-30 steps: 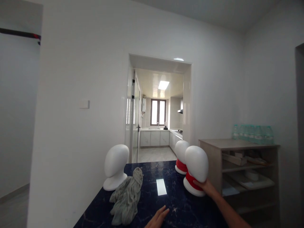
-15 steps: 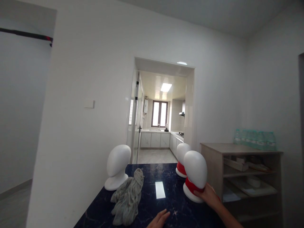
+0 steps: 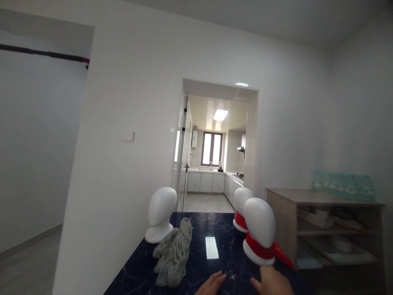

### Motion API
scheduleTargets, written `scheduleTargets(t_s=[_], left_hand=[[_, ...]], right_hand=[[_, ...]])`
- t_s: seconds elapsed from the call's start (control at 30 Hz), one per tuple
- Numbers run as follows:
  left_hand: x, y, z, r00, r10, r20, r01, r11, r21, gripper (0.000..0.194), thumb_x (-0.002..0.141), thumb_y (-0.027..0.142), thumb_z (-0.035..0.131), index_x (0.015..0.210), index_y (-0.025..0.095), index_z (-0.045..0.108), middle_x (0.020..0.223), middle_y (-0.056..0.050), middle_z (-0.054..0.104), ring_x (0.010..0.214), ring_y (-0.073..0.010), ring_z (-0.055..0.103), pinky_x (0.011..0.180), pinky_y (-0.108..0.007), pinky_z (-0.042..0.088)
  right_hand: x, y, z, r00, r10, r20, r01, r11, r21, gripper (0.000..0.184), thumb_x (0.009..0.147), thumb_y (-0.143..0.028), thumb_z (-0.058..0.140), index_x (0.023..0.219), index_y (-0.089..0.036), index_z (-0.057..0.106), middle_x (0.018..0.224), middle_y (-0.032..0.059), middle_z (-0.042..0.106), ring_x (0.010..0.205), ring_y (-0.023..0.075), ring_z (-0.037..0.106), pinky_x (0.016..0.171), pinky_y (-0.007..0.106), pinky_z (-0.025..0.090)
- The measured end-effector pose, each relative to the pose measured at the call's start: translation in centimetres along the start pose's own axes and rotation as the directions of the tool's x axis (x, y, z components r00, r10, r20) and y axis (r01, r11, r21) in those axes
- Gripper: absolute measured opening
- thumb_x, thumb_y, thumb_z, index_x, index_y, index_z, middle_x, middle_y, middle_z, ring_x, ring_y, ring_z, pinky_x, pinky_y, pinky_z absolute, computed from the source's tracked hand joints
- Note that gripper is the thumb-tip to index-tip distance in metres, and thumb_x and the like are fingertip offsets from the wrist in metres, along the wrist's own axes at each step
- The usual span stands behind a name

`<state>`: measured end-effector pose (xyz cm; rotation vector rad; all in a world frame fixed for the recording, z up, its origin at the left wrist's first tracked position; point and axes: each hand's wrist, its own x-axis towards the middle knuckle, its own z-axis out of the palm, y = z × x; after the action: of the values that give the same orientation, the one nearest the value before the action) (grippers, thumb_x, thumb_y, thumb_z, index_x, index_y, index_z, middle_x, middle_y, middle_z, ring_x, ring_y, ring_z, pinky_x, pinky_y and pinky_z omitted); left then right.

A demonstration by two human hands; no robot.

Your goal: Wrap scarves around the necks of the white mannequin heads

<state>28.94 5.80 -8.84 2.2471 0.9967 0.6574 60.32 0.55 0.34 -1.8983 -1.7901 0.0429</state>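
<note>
Head view is showing the right hand [image 3: 272,282] resting spread and empty just before the red-scarfed mannequin head [image 3: 259,231] near the counter's [image 3: 215,272] right edge, left hand [image 3: 211,284] lying flat; head probably light foam, top-heavy, best taken at its base.

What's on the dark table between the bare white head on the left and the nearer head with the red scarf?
In the head view, a crumpled grey cloth lies beside the bare white head. Toward the nearer scarfed head, only dark table with a bright light reflection.
</note>
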Motion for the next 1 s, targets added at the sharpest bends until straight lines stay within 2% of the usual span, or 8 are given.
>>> scheduleTargets(t_s=[0.17,0.33,0.4,0.47,0.6,0.73,0.87,1.0], left_hand=[[-1.4,1.7,-1.6,0.998,0.05,-0.027,-0.05,0.999,-0.015,0.083,0.087,0.059,0.073,0.161,0.027,0.051,0.17,-0.019,0.049,0.159,-0.0387,0.044,0.134,-0.054,0.035],[-4.5,6.9,-4.2,0.962,0.094,-0.257,-0.09,0.996,0.025,0.058,0.081,0.019,0.066,0.139,0.027,0.068,0.147,-0.012,0.069,0.137,-0.0313,0.065,0.117,-0.045,0.053],[-5.4,8.6,-5.6,0.908,0.015,-0.418,-0.024,1.0,-0.016,0.039,0.09,0.025,0.06,0.126,0.026,0.073,0.126,-0.01,0.077,0.115,-0.028,0.074,0.1,-0.041,0.059],[-6.0,9.0,-7.6,0.795,-0.135,-0.592,0.084,0.99,-0.114,0.032,0.095,0.044,0.059,0.115,0.024,0.074,0.104,-0.008,0.079,0.094,-0.0278,0.075,0.089,-0.041,0.06],[-7.1,5.4,-13.7,0.407,-0.412,-0.815,0.29,0.904,-0.313,0.049,0.082,0.065,0.061,0.103,0.021,0.069,0.097,-0.01,0.08,0.096,-0.033,0.077,0.087,-0.042,0.062],[-8.8,-0.4,-20.1,0.245,-0.467,-0.849,0.453,0.83,-0.326,0.063,0.078,0.054,0.058,0.119,0.007,0.065,0.118,-0.028,0.078,0.115,-0.0417,0.075,0.103,-0.053,0.059],[-9.4,-4.4,-24.2,0.217,-0.43,-0.876,0.602,0.766,-0.227,0.086,0.067,0.054,0.071,0.131,-0.003,0.06,0.148,-0.043,0.059,0.147,-0.0546,0.053,0.121,-0.063,0.045],[-7.7,-7.0,-26.4,0.269,-0.355,-0.895,0.645,0.757,-0.106,0.093,0.063,0.05,0.08,0.14,0.005,0.054,0.141,-0.031,0.07,0.135,-0.0471,0.066,0.106,-0.054,0.059]], right_hand=[[-0.7,-7.3,3.7,0.987,-0.149,0.067,0.148,0.989,0.017,0.02,0.092,-0.036,0.065,0.092,-0.023,0.079,0.096,0.0177,0.085,0.092,0.0397,0.083,0.076,0.043,0.058],[-1.8,-7.4,4.9,0.955,-0.291,0.053,0.277,0.943,0.185,0.017,0.092,-0.028,0.062,0.102,-0.028,0.075,0.097,0.0068,0.086,0.094,0.0302,0.082,0.079,0.035,0.053],[-1.9,-6.7,4.5,0.962,-0.268,0.058,0.246,0.937,0.25,0.015,0.095,-0.033,0.06,0.098,-0.028,0.074,0.092,0.0048,0.084,0.088,0.0275,0.08,0.074,0.033,0.049],[-1.9,-6.4,4.0,0.971,-0.227,0.069,0.198,0.936,0.291,0.018,0.097,-0.036,0.058,0.096,-0.026,0.073,0.083,0.0037,0.081,0.079,0.0254,0.078,0.068,0.031,0.044],[-1.6,-6.7,4.0,0.979,-0.193,0.064,0.164,0.935,0.316,0.018,0.097,-0.036,0.059,0.093,-0.025,0.072,0.075,0.0018,0.077,0.071,0.0233,0.074,0.064,0.03,0.038],[-2.1,-7.7,4.0,0.985,-0.162,0.063,0.136,0.946,0.295,0.016,0.097,-0.033,0.058,0.093,-0.026,0.073,0.077,0.0026,0.078,0.074,0.0238,0.075,0.065,0.03,0.037],[-2.9,-8.9,3.4,0.987,-0.137,0.079,0.106,0.945,0.31,0.015,0.096,-0.031,0.059,0.094,-0.026,0.073,0.083,0.0043,0.081,0.079,0.0245,0.077,0.068,0.03,0.04],[-3.9,-10.1,2.5,0.985,-0.126,0.114,0.085,0.946,0.313,0.013,0.095,-0.031,0.061,0.096,-0.027,0.073,0.088,0.0051,0.083,0.081,0.0247,0.078,0.068,0.03,0.042]])
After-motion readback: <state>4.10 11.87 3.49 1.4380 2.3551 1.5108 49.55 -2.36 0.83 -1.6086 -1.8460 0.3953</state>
